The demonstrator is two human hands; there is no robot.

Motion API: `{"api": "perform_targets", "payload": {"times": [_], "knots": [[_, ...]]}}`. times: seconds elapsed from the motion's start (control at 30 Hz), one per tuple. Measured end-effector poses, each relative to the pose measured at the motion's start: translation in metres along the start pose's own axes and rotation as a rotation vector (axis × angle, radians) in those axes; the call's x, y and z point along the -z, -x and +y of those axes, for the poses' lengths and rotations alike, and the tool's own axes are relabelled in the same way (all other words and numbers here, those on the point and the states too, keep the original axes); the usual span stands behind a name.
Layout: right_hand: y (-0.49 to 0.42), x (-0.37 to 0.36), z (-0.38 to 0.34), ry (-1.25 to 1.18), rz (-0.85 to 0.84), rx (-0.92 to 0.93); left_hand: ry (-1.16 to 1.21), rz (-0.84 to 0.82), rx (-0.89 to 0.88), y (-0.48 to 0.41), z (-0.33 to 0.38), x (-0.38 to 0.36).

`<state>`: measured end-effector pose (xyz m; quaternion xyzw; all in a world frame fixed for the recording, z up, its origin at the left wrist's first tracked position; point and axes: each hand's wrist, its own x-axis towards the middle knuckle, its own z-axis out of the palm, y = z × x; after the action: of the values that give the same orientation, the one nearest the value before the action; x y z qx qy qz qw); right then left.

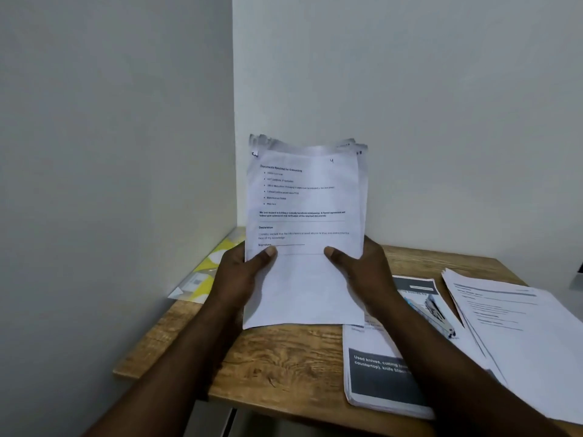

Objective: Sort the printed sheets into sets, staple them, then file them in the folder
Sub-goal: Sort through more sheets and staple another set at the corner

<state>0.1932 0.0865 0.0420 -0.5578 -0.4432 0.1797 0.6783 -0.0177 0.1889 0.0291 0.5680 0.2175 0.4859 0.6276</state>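
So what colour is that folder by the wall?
The folder is yellow with white patches, seen in the head view.

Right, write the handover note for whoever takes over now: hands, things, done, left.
Left hand and right hand both grip the stack of sheets at its sides, thumbs in front, upright above the table; its top edges are uneven.
Stapler lies on the pile with dark panels, front right; another pile lies far right; yellow folder lies back left by the wall.
Done: sheets seem split into piles; no staples can be made out.
Left: square and staple the held stack, check the piles, file everything.
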Motion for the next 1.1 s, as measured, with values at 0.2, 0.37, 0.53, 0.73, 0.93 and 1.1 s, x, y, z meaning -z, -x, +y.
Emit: {"api": "perform_targets", "payload": {"times": [0.2, 0.37, 0.53, 0.73, 0.93, 1.1], "knots": [[-0.018, -0.011, -0.036, -0.02, -0.017, 0.079, -0.173, 0.033, -0.123, -0.015, 0.043, -0.008], [0.006, -0.012, -0.01, -0.014, -0.068, 0.018, -0.21, 0.028, -0.019, -0.004, 0.028, 0.005], [0.009, -0.017, -0.01, 0.063, 0.014, 0.04, -0.313, 0.1, -0.044, 0.002, 0.027, -0.002], [0.001, -0.021, -0.036, 0.008, 0.006, 0.07, -0.265, 0.14, -0.117, -0.005, 0.039, -0.007], [0.016, -0.019, 0.001, 0.074, -0.022, -0.039, -0.419, 0.118, 0.043, 0.009, 0.0, 0.001], [-0.013, -0.015, -0.009, 0.062, 0.026, -0.014, -0.347, 0.084, -0.014, -0.004, 0.018, -0.003]]}}
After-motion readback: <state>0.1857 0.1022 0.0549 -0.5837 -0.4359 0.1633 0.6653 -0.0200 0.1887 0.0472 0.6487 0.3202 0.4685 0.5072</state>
